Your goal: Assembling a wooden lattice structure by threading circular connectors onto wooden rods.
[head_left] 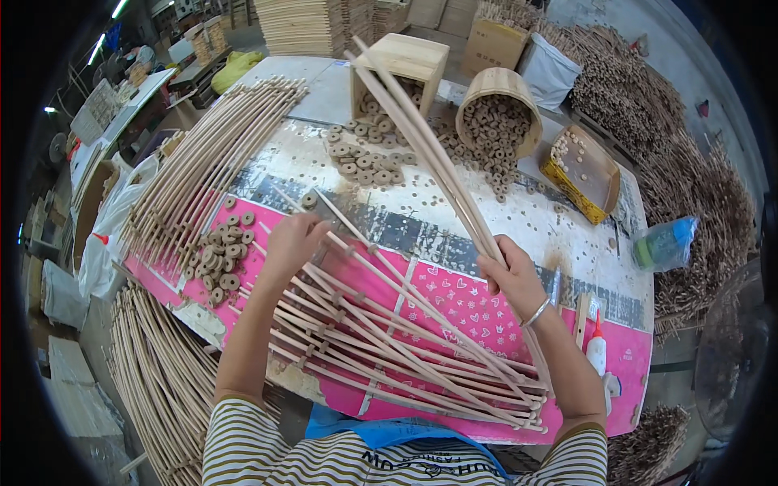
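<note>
A small bundle of long, pale wooden rods [433, 158] slants up to the far left from my right hand [515, 279], whose fingers are wrapped round it. My left hand [293, 243] is closed, with its fingertips pinching a wooden rod that runs under them toward the near right. Below both hands lies a pile of wooden rods [421, 368] on a pink sheet [478, 304], many with small wooden discs threaded on them. Left of my left hand is a heap of loose wooden discs [219, 255]. One disc [309, 199] lies just beyond that hand.
Discs spill from a wooden box [417, 53] and a wooden tub [494, 81] at the far side. A yellow carton [592, 206], a wrapped bottle [664, 243] and a glue bottle [596, 354] stand at the right. More rods [215, 162] cover the table's left; others [154, 381] are stacked below.
</note>
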The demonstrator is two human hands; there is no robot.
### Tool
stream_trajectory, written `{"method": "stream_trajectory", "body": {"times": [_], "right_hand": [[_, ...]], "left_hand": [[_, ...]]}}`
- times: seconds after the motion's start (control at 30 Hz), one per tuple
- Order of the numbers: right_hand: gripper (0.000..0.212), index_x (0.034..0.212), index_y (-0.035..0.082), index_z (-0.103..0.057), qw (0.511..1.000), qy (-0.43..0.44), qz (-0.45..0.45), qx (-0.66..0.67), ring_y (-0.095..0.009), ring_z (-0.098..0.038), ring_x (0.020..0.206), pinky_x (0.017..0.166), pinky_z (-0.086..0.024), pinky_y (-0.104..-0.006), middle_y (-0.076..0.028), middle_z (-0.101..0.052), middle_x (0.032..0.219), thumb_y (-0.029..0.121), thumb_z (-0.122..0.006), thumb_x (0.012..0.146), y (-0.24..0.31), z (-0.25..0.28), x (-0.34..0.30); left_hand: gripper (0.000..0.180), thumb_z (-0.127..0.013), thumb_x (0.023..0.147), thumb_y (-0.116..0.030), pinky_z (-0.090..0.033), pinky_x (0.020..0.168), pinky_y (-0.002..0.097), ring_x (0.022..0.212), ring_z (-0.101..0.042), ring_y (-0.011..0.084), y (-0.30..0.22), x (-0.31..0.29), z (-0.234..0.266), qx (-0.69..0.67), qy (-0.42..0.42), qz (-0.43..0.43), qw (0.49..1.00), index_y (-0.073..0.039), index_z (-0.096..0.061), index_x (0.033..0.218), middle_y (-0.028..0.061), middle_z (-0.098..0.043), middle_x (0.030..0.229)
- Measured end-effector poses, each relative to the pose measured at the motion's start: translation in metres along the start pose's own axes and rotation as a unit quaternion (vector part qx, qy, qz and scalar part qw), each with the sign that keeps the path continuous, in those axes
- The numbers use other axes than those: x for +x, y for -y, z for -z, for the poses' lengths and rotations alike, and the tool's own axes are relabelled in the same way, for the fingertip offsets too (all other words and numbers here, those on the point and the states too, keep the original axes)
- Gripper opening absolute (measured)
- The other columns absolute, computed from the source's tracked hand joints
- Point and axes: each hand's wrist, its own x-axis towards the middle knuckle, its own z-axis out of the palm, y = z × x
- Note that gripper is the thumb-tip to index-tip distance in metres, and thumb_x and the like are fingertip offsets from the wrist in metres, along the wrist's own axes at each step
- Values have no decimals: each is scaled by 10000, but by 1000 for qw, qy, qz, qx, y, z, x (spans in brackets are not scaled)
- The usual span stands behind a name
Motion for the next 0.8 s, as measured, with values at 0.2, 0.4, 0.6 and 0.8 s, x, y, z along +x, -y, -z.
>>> {"method": "stream_trajectory", "body": {"times": [0.2, 0.4, 0.6, 0.8], "right_hand": [[197, 1143, 39, -601, 997, -47, -49, 35, -37, -518, 553, 473, -423, -205, 19, -596, 752, 213, -596, 1051, 12, 34, -23], [199, 1163, 60, -586, 989, -102, -103, 27, -42, -523, 567, 501, -423, -194, 15, -591, 769, 235, -563, 1070, -5, 86, -68], [163, 1138, 63, -565, 976, -129, -169, 39, -45, -534, 568, 504, -427, -195, 8, -602, 775, 213, -547, 1076, -38, 101, -94], [240, 1202, 28, -593, 967, -162, -170, 97, -55, -549, 577, 511, -448, -206, 0, -616, 784, 225, -584, 1064, -58, 106, -96]], "left_hand": [[244, -714, 915, -243, -544, 737, 442, 853, -712, 331, -68, 100, -75, -71, -29, -216, 973, -107, -694, 1116, 117, -734, 913], [425, -660, 909, -112, -541, 889, 470, 1083, -675, 358, -92, 218, -158, 12, -33, -227, 973, -148, -614, 1330, 119, -676, 1234], [502, -642, 881, -70, -512, 942, 460, 1226, -601, 285, -103, 265, -199, 93, -70, -297, 948, -188, -615, 1368, 52, -598, 1368], [434, -745, 790, -125, -489, 943, 453, 1147, -608, 330, -81, 271, -201, 139, -106, -330, 928, -150, -650, 1213, 100, -616, 1207]]}}
